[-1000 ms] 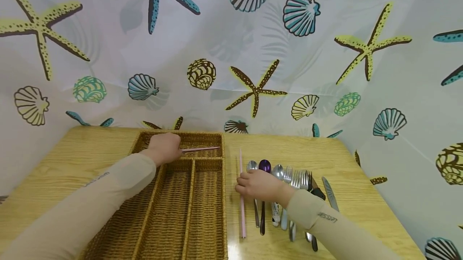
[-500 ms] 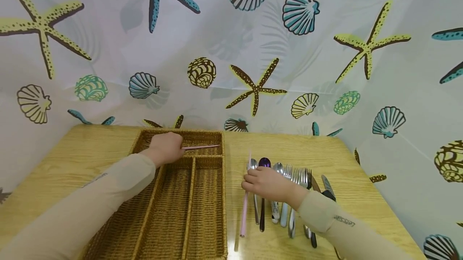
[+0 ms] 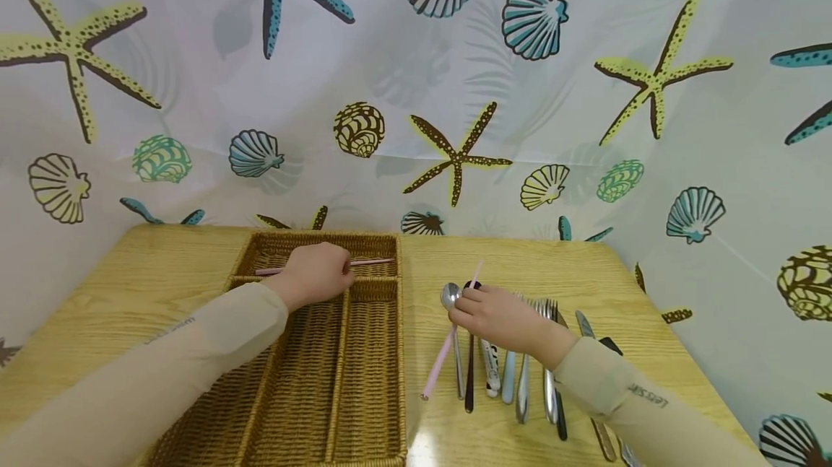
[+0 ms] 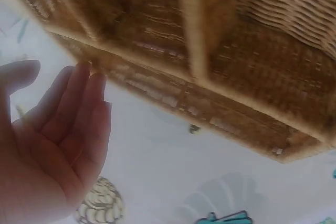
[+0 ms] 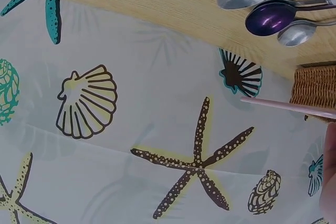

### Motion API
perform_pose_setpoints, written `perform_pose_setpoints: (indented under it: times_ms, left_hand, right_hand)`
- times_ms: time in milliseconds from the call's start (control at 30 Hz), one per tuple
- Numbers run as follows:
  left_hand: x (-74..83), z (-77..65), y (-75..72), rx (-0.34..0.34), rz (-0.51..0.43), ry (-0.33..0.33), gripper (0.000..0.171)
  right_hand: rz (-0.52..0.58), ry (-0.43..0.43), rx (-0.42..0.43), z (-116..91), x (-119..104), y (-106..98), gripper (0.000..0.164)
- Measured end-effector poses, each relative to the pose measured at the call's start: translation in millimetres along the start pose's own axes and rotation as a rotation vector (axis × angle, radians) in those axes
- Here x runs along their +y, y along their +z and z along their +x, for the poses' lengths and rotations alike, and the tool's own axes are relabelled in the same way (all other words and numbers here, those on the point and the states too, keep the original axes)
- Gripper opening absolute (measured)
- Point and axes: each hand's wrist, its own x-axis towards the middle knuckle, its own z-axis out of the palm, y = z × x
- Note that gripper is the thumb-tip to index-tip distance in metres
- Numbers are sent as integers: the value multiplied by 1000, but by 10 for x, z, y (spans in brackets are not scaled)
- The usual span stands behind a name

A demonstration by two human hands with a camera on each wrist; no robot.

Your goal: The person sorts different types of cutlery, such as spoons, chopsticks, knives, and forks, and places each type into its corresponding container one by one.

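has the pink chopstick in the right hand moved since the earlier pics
Yes. In the head view, the far end of the pink chopstick in the right hand has swung rightward, away from the wicker tray.

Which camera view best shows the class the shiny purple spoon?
The right wrist view: there the shiny purple spoon shows its bowl clearly, though the frame cuts off its handle. In the head view, the right hand hides most of the bowl; the dark handle shows below. The left wrist view shows none of it.
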Motion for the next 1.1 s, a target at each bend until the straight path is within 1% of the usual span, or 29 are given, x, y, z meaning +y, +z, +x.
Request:
perform_pose_setpoints:
  times_ms: [100,200,367,567,700,767,833,933,1033,1100]
  left_hand:
    - [106,-21,-6,14,-3,34,43]
    - [190,-37,-6,36,12,68,41]
    - [289,-58,-1,53,10,107,37]
    - [431,-95,6,48,-6,128,31]
    - [538,-105,28,39,-18,170,30]
    - [578,-104,47,39,-4,194,28]
    - [606,-100,70,36,3,215,25]
    - [620,-92,100,55,24,241,17]
    - [612,-89,117,93,35,270,9]
    - [603,-90,114,122,58,285,9]
  right_hand:
    - [-15,9,24,23,24,2,27]
    - [-12,13,29,40,38,11,28]
    - [34,35,28,89,51,3,25]
    - [77,101,44,200,45,-37,20]
    - [88,154,40,282,22,-66,15]
    - [98,178,44,323,9,-78,12]
    - [112,196,54,360,-3,-92,10]
    - [125,216,66,405,-15,-103,9]
    - [132,225,79,434,-25,-107,9]
    - [132,228,87,447,-29,-105,9]
